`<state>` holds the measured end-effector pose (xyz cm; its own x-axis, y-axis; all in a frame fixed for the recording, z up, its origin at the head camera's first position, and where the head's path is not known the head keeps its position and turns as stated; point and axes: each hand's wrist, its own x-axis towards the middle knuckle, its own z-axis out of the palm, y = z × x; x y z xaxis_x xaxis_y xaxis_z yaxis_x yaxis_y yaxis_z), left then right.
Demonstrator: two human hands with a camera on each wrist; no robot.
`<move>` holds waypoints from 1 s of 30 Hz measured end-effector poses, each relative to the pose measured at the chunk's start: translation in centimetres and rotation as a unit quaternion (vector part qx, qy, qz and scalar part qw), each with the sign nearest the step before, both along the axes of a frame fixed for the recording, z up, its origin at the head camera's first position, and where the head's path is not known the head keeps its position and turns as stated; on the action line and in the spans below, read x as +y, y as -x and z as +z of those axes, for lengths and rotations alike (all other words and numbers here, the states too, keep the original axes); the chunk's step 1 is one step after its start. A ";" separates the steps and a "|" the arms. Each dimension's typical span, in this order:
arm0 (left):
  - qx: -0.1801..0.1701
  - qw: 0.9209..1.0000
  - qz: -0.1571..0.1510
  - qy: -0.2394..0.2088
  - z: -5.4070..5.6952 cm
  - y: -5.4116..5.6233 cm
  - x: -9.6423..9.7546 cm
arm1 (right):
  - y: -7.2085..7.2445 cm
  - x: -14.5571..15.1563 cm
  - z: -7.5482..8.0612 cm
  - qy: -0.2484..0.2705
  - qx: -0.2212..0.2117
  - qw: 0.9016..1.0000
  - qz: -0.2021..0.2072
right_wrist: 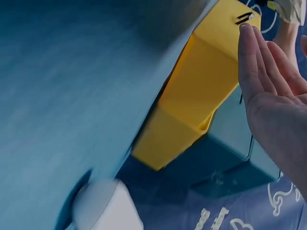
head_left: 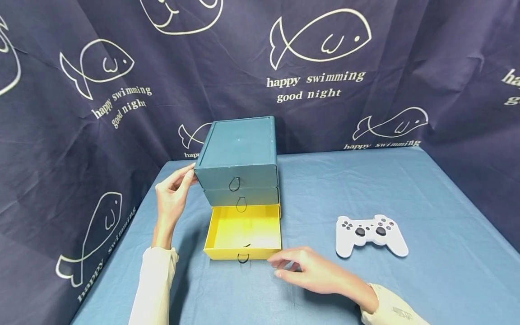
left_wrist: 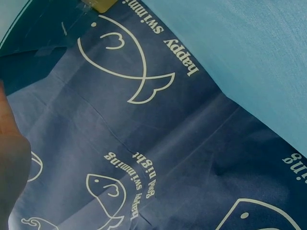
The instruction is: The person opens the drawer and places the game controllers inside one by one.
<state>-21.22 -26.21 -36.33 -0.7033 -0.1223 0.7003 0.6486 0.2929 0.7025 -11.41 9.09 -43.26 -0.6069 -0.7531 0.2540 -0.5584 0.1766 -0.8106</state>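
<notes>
A stacked drawer box (head_left: 239,144) has two teal drawers above a yellow drawer (head_left: 245,225), which is pulled out and shows its bare inside. Each drawer front carries a small black loop. My left hand (head_left: 172,192) rests its fingers against the upper left front corner of the teal top; only part of this hand (left_wrist: 12,158) enters the left wrist view. Beside the yellow drawer's front right corner is my right hand (head_left: 308,271), fingers loosely extended and holding nothing. In the right wrist view, the right hand's fingertips overlap the yellow front near its loop; contact is unclear.
A white game controller (head_left: 369,232) lies on the blue cloth-covered table (head_left: 317,198), right of the drawers. Dark blue fabric (head_left: 227,72) printed with fish and lettering hangs behind and along both sides.
</notes>
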 end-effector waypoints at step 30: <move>-0.007 1.000 -0.004 -0.009 0.2 -0.2 0.1 | -0.4 12.2 1.2 0.003 0.083 0.959 -0.270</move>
